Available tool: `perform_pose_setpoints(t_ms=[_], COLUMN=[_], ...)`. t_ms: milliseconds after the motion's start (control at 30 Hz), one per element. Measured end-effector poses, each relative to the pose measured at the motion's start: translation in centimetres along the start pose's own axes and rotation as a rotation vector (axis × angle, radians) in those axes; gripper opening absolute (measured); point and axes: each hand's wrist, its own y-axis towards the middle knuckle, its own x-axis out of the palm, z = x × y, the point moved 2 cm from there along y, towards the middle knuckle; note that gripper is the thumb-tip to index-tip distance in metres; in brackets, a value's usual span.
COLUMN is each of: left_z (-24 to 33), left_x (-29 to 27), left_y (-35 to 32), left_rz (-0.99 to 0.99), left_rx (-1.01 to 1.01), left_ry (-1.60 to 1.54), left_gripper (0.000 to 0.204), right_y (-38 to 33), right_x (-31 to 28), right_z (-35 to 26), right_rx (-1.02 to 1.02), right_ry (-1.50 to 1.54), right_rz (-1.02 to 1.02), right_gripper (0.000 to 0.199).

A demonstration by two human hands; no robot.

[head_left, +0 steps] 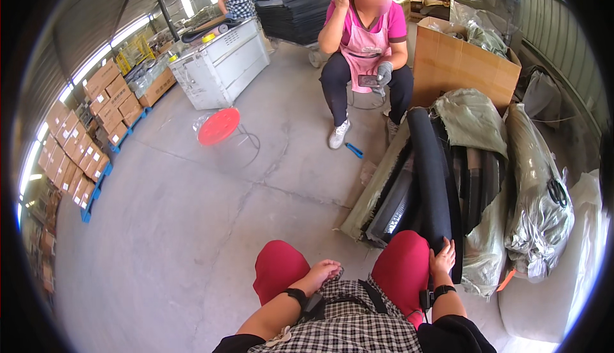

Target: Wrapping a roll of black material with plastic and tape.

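I sit with both knees in red trousers and a checked apron on my lap. My left hand (322, 270) rests loosely on the apron between my knees, fingers curled, holding nothing I can see. My right hand (442, 256) lies open beside my right knee, its fingertips touching the near end of a long black roll (430, 174). That roll lies on a pile of black rolls and sheets partly wrapped in green sacking (473, 119).
A seated person in a pink apron (366, 39) faces me and holds a phone. A red stool (219, 126), a blue tool (354, 150) on the concrete floor, a cardboard box (457, 65), a white machine (220, 65), and stacked cartons (96, 129) at left.
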Motion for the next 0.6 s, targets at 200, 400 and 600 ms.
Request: perform_pose_setpoints(t_ms=[200,400,600], left_z=[-0.19,-0.41,-0.24], left_x=[-0.11,-0.26,-0.12], left_y=[0.23,0.39,0.31], left_rz=[0.004,-0.001,0.0], left_rx=[-0.014,-0.018,-0.027], left_ry=[0.006,0.0,-0.004], left_gripper=[0.016,0.016,0.015], right_y=[-0.08,-0.1,-0.11], right_x=[-0.17,-0.11,-0.25], right_z=[-0.19,-0.2,-0.25], right_rx=[0.0,0.005,0.009], right_ry=[-0.015,-0.021,-0.018], right_rz=[0.001,0.002,0.002], right_gripper=[0.068,0.067,0.067])
